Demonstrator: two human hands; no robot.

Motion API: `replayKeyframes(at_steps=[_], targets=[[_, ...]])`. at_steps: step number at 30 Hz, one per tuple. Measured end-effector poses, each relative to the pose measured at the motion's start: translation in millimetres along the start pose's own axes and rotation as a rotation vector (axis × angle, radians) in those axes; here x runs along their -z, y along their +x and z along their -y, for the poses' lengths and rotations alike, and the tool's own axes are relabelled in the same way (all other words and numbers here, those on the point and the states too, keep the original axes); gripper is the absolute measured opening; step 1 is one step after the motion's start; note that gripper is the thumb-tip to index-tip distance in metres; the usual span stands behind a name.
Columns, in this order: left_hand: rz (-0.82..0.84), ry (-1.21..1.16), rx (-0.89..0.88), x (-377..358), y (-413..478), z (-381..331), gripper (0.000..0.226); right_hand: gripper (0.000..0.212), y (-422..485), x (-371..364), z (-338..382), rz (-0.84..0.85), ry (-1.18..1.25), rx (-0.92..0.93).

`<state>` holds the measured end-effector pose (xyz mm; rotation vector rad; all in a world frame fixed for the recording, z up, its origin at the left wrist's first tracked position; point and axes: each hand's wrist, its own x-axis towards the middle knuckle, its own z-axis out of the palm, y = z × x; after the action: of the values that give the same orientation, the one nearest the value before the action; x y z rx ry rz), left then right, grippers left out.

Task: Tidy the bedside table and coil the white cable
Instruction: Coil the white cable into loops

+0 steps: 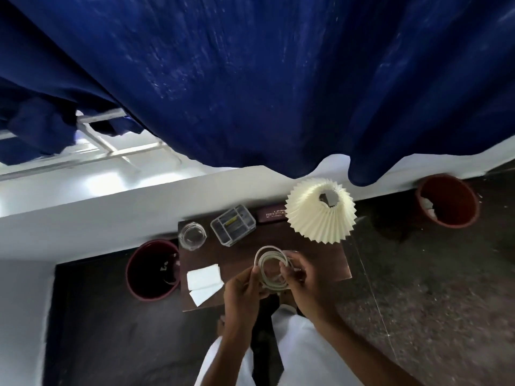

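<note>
Here, closest in, both hands hold the cable [262,270] just above the near edge of the table [239,254], a little right of its middle. The left hand [245,288] curls its fingers round the coil's rim at about 8 o'clock. The right hand [303,285] pinches the strands at about 3 o'clock with thumb and fingertips. The coil lies between them, touching both, its open face turned up and its longer axis running roughly from 12 to 6 o'clock. Several loops are already gathered; I cannot make out a loose tail. Neither hand is nearer than the other, so whichever lets go leaves the loops to its partner. If the coil is to be set down, bare wood lies straight ahead at 12 o'clock from the hands. At 9 o'clock, two papers [203,277] lie flat. Further off, a jar [192,235] sits at 11 o'clock with a clear box [232,224] just beside it. A dark case [271,214] sits at 12 and a pleated shade [320,208] at 1 o'clock. Beyond hangs the blue curtain [250,79].
</note>
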<state>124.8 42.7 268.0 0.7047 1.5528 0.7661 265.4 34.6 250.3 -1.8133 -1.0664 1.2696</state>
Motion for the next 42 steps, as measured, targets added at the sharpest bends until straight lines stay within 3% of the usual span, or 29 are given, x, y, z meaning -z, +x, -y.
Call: replayKeyframes(at_steps=[6, 11, 17, 25, 29, 42], targets=[[-0.083, 0.027, 0.139, -35, 111, 81, 0.022, 0.036, 82, -41, -85, -0.175, -0.191, 0.038], [-0.166, -0.031, 0.109, -47, 191, 141, 0.014, 0.031, 140, -83, -147, -0.284, -0.309, 0.044], [-0.22, -0.234, 0.307, -50, 250, 181, 0.017, 0.045, 173, -111, -176, -0.151, -0.416, 0.037], [-0.226, 0.018, 0.305, -77, 280, 185, 0.016, 0.041, 213, -109, -189, -0.262, -0.545, 0.001], [-0.207, 0.122, 0.289, -86, 284, 179, 0.017, 0.044, 221, -105, -192, -0.243, -0.617, -0.056], [-0.126, 0.487, 0.077, -71, 289, 181, 0.017, 0.047, 229, -102, -190, -0.169, -0.75, -0.002]])
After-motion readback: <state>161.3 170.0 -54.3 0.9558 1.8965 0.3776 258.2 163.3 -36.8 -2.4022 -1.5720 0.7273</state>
